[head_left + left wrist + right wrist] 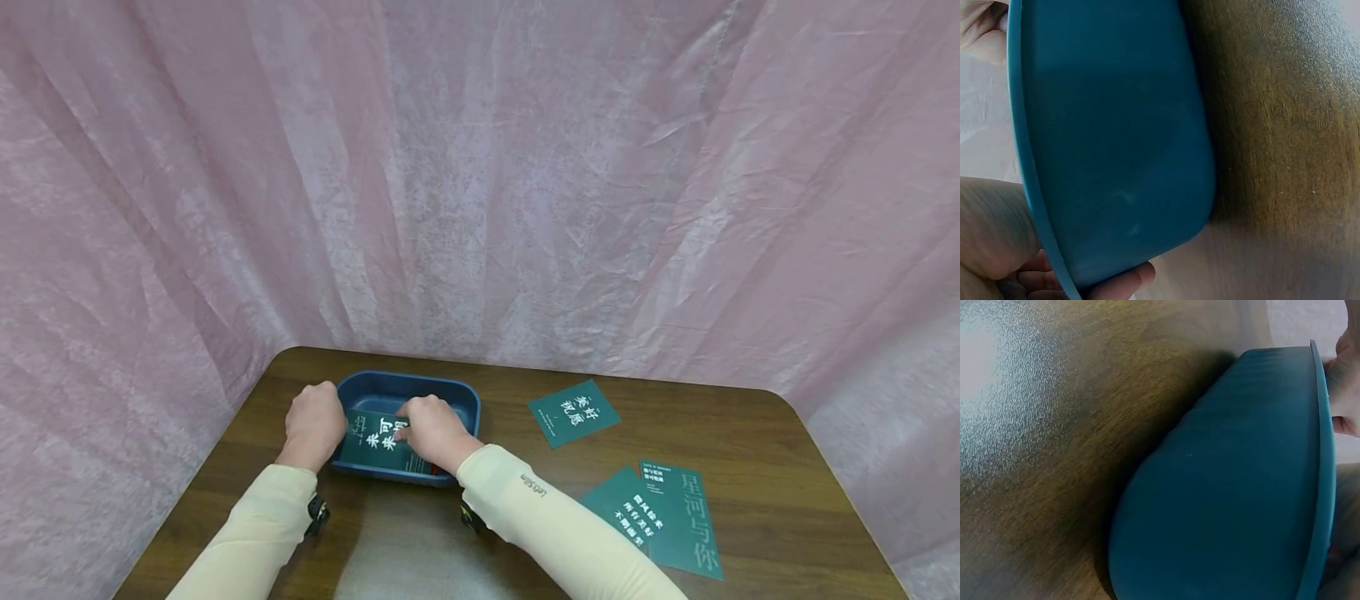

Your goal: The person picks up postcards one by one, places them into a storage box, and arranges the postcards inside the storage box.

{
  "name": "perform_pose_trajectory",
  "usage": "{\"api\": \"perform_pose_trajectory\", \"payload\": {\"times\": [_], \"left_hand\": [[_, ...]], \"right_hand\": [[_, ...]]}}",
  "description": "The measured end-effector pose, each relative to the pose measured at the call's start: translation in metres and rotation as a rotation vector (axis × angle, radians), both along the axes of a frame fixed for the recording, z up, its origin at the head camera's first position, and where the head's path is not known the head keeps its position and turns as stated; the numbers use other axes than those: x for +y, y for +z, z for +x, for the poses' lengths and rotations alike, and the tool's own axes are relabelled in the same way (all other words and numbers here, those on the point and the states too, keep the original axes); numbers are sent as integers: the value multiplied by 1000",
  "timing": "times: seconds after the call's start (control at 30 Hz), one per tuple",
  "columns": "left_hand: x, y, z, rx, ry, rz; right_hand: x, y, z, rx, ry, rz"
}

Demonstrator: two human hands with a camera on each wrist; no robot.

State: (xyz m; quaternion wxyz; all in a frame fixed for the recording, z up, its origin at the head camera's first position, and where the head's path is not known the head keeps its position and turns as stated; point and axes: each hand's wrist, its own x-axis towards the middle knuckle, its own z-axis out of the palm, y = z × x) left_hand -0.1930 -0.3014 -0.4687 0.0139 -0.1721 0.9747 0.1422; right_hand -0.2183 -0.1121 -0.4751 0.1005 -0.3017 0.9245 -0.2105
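Observation:
A blue plastic basin (408, 377) with rounded corners stands at the left of the table. My left hand (313, 423) grips its left end, with a fingertip (1141, 275) showing under the rim in the left wrist view. Inside the basin is a dark green card (363, 450) with white Chinese characters. My right hand (437, 429) reaches over the basin and pinches that card at its right part, covering some of the print. A bit of red shows by the card's lower right corner. In the right wrist view the basin's outer wall (1222, 500) hides most of this hand.
One green card (573, 412) lies flat right of the basin. Two more, a card with white text (622, 504) and a larger one (682, 521), overlap nearer the front right. The wooden table (772, 467) ends at a pink curtain (480, 183) behind.

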Motion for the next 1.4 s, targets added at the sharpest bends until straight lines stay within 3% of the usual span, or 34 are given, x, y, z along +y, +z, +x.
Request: {"api": "perform_pose_trajectory", "payload": {"times": [0.37, 0.57, 0.77, 0.97, 1.17, 1.3, 1.4], "left_hand": [[2, 0, -2, 36, -16, -8], [1, -2, -2, 51, -18, -12], [0, -4, -2, 53, -5, -13], [-1, -4, 0, 76, -18, -8], [-1, -2, 1, 72, -27, 2], [-1, -1, 2, 68, -27, 2], [-2, -1, 3, 69, -27, 3]], "right_hand": [[-1, -5, -2, 86, -81, 79], [2, -7, -4, 150, -65, 95], [12, 2, -7, 187, -86, 39], [38, 19, -20, 182, -188, -45], [85, 31, -35, 183, -344, -108], [121, 27, -44, 179, -474, -81], [147, 20, -48, 80, -585, 17]]}}
